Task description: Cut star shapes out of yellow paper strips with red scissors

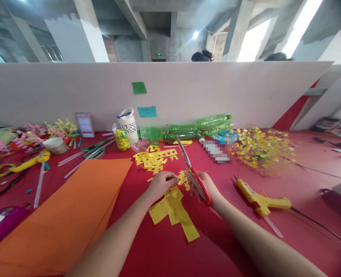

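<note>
Red-handled scissors rest in my right hand, its fingers closed round the handles and the blades pointing up and away. My left hand has its thumb and fingertips pressed together beside a small pile of yellow stars; whatever they pinch is too small to make out. Yellow sheet pieces lie overlapping just below my left hand. Beyond both hands is a heap of yellow scraps with star-shaped holes.
Orange sheets cover the left side. A yellow glue gun and a bunch of yellow stars are at the right. Green bottles, a white cup and more scissors stand or lie near the partition.
</note>
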Demonstrator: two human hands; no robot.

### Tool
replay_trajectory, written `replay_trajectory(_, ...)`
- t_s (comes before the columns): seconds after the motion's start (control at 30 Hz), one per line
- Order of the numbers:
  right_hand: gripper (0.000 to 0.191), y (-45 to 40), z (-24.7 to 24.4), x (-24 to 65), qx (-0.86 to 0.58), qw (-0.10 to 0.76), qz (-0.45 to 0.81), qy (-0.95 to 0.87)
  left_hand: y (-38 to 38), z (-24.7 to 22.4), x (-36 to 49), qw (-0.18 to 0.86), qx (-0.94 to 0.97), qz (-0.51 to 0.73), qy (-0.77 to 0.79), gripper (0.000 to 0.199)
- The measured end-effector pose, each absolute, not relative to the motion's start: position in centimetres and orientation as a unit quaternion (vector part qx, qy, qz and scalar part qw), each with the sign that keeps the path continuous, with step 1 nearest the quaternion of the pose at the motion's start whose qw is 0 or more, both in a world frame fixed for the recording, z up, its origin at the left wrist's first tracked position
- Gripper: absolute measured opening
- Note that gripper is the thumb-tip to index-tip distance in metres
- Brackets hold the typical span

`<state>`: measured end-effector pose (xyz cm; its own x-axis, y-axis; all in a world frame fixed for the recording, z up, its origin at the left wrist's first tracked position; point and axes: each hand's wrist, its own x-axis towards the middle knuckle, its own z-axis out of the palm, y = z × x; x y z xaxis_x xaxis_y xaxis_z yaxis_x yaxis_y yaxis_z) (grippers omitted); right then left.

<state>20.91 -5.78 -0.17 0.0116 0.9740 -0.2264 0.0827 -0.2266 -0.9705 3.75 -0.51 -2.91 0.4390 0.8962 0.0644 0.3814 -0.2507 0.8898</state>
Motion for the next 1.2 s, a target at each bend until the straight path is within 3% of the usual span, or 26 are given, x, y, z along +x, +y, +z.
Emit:
replay_trajectory(0.1,0.036,-5.8,-0.2,20.9,-0.578,0.422,0.525,-0.461,-0.6,-2.6,3.4,0.495,0.677,0.334,0.43,0.031)
replay_trajectory(0.27,0.033,-5.9,-0.2,21.1,-0.594,0.404,0.501,-0.483,-0.9,-2.0,2.4,0.701,0.489,0.405,0.324,0.024)
replay_trajectory(0.4,0.03,-6.0,0.0,21.1,-0.607,0.376,0.474,-0.515,-0.8,-2.1,2.3,0.724,0.415,0.437,0.335,0.02)
replay_trajectory(0.53,0.031,-6.1,0.1,21.0,-0.616,0.376,0.465,-0.513,-0.2,-2.4,2.0,0.678,0.427,0.456,0.387,0.022)
replay_trajectory(0.63,0.032,-6.0,-0.2,21.0,-0.614,0.382,0.464,-0.512,0.7,-2.6,1.2,0.57,0.479,0.502,0.44,0.025)
replay_trajectory(0.77,0.033,-5.9,-0.6,21.1,-0.605,0.393,0.474,-0.504,1.7,-2.7,-0.3,0.418,0.542,0.509,0.522,0.058)
replay_trajectory(0.87,0.033,-5.9,-0.6,21.1,-0.602,0.394,0.477,-0.505,1.6,-2.6,-0.7,0.333,0.591,0.517,0.522,0.047)
replay_trajectory(0.93,0.033,-5.8,-0.5,21.2,-0.601,0.394,0.475,-0.507,1.0,-2.2,-0.5,0.311,0.667,0.472,0.484,0.025)
replay_trajectory(1.0,0.034,-5.8,-0.4,21.2,-0.601,0.397,0.473,-0.507,0.2,-1.8,-0.1,0.341,0.759,0.352,0.428,0.016)
replay_trajectory(1.07,0.034,-5.8,-0.4,21.2,-0.602,0.4,0.476,-0.501,-0.6,-1.5,0.4,0.348,0.81,0.251,0.399,0.024)
replay_trajectory(1.2,0.034,-5.9,-0.3,21.1,-0.604,0.399,0.476,-0.5,-1.4,-1.6,1.2,0.316,0.848,0.188,0.383,0.039)
